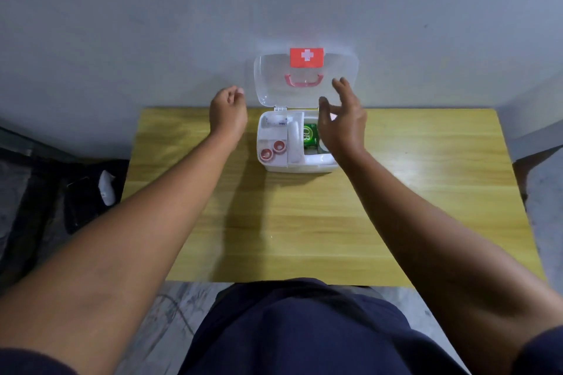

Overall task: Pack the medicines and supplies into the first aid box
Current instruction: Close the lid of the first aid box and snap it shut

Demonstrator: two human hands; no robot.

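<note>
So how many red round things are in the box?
2. Both lie in the first aid box's front-left compartment: one red roll at the corner, the other behind it. The right hand may hide more.

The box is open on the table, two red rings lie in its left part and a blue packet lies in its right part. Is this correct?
No: the packet is green, not blue, as the head view shows. The box is open on the table and two red rings lie in its left part.
</note>
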